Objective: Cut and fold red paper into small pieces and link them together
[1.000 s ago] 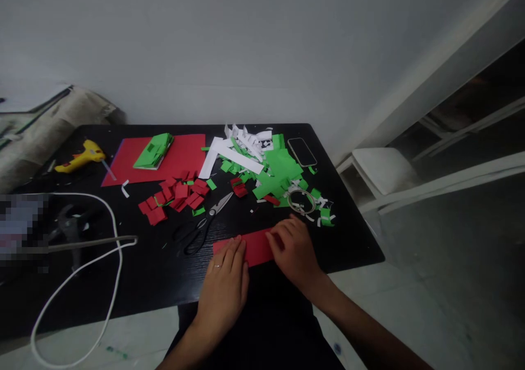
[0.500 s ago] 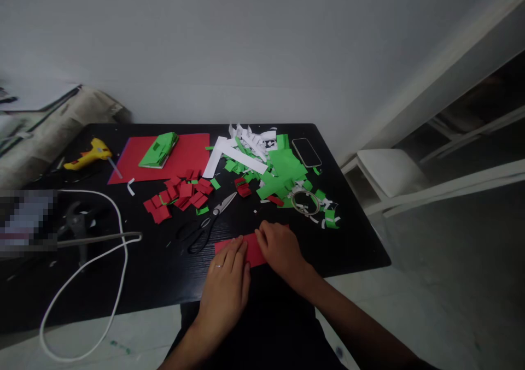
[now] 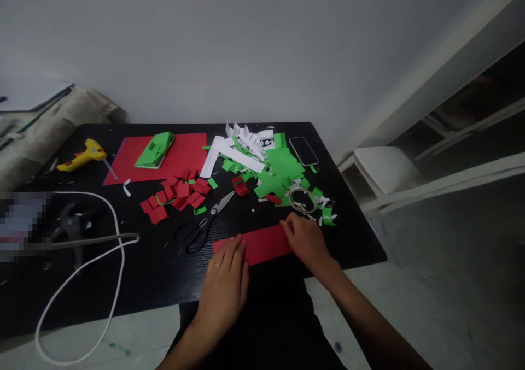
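Head view: 1 person sits at a black table (image 3: 164,271), both hands on a red paper strip (image 3: 262,243) lying along the near edge.
Left hand (image 3: 225,282): flat, fingers close together, pressing down the strip's left end.
Right hand (image 3: 307,241): palm down, fingers bent onto the strip's right end; no pinch shows.
Work done (judged): small red squares (image 3: 176,195), green scraps (image 3: 281,170) and white strips (image 3: 233,154) are already cut.
Work left (judged): the strip looks whole and uncut; the scissors (image 3: 203,223) lie untouched just beyond it.
Containers: no box, tray or bowl in view; the cut pieces lie loose on the table.
Other items: tape ring (image 3: 301,199), phone (image 3: 303,150), glue gun (image 3: 82,156), and a red sheet (image 3: 184,154) bearing 1 folded green stack (image 3: 155,150).
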Motion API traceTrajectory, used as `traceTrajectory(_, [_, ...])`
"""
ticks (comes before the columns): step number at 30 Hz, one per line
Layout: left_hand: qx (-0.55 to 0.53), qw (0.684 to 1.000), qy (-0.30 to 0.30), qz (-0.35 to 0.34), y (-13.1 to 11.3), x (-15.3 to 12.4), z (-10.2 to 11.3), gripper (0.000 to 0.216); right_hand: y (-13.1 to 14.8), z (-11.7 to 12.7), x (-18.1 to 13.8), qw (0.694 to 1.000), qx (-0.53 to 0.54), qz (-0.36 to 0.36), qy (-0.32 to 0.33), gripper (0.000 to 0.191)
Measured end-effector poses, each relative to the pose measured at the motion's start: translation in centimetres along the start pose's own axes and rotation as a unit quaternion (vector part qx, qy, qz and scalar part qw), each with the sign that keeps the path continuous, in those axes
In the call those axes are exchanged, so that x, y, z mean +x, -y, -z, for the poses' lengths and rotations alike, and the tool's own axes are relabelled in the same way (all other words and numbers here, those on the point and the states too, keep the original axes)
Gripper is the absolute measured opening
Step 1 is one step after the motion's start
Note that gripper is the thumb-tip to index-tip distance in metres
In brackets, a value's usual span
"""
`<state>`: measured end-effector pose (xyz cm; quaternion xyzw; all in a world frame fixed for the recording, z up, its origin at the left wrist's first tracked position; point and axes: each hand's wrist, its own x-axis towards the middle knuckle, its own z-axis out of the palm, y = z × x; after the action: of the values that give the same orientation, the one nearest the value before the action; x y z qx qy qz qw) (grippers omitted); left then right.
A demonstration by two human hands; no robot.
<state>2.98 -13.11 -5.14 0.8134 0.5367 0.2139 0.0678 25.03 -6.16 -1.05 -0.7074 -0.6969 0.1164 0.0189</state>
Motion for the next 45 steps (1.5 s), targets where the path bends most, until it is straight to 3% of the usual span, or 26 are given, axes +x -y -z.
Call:
traceTrajectory(6, [0.005, 1.000, -0.002, -0.005, 0.0, 0.1, 0.0, 0.041, -1.8, 0.9, 0.2, 0.998, -0.045, -0.032, -0.001, 0.021])
traceTrajectory(9, [0.009, 1.000, -0.004, -0.006, 0.1, 0.0, -0.1, 0.040, -1.7, 1.1, -0.1, 0.999, -0.014, -0.049, -0.015, 0.020])
traceTrajectory(11, [0.010, 1.000, -0.004, -0.006, 0.1, -0.1, -0.1, 0.040, -0.7, 1.0, -0.5, 0.998, 0.031, -0.041, -0.026, 0.020])
traceTrajectory(15, [0.010, 1.000, 0.004, -0.002, 0.1, 0.0, 0.0, 0.040, 3.1, -0.2, -0.9, 0.993, 0.100, 0.064, 0.012, 0.020])
traceTrajectory(18, [-0.001, 1.000, 0.010, -0.004, 0.2, 0.0, 0.2, 0.042, 5.6, -0.9, -0.7, 0.987, 0.106, 0.120, 0.034, 0.018])
traceTrajectory(22, [-0.014, 1.000, 0.018, 0.003, 0.3, -0.1, 0.3, 0.043, 6.5, -1.2, -0.1, 0.986, 0.090, 0.132, 0.054, 0.018])
traceTrajectory(35, [-0.028, 1.000, 0.000, 0.009, 0.3, -0.1, 0.2, 0.039, 3.0, 0.3, 0.7, 0.993, 0.097, -0.015, 0.065, 0.022])
traceTrajectory(45, [-0.026, 1.000, -0.012, 0.008, 0.4, 0.0, -0.1, 0.038, -0.5, 1.2, 0.9, 0.992, 0.093, -0.066, 0.052, 0.023])
